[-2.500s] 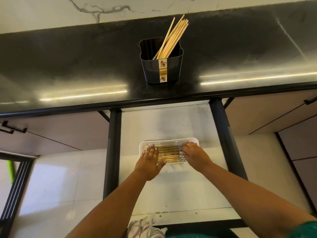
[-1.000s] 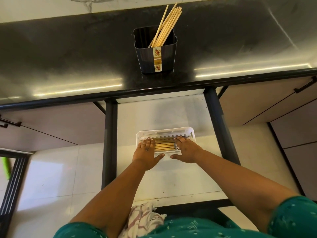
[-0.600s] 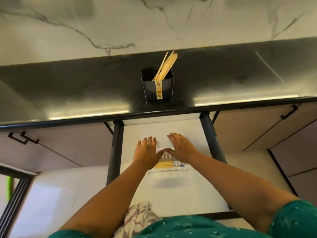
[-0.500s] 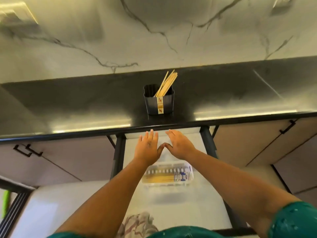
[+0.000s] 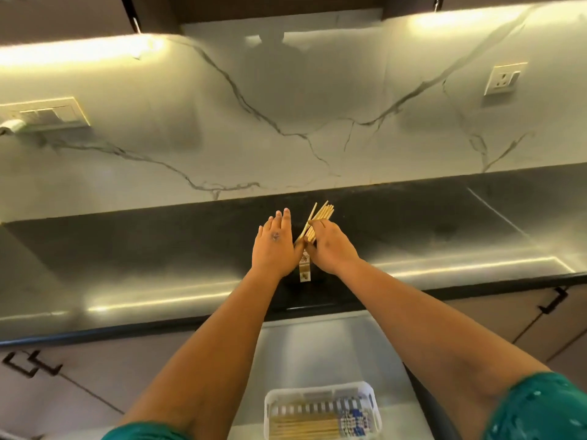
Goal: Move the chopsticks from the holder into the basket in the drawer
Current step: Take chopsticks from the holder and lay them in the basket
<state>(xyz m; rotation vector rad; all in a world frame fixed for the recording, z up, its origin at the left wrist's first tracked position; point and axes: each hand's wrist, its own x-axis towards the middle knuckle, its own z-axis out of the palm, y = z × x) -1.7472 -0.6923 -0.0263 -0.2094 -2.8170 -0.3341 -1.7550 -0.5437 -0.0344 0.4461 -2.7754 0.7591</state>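
Black counter (image 5: pixel 158 249) up top, white basket (image 5: pixel 320 411) in the open drawer below, already part full. Right hand (image 5: pixel 330 246) is closed around the chopsticks (image 5: pixel 320 215) sticking out of the holder (image 5: pixel 305 271); left hand (image 5: pixel 274 246) is flat and open beside them. A loose pinch could fan them out and drop some short of the basket.

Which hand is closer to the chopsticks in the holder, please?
Right. The right hand is closed around the chopsticks; the left hand lies flat just left of them, over the holder.

Two hands (image 5: pixel 274 246), one white basket (image 5: pixel 320 411), two wall socket plates (image 5: pixel 503 79), one bundle of chopsticks (image 5: pixel 320 214).
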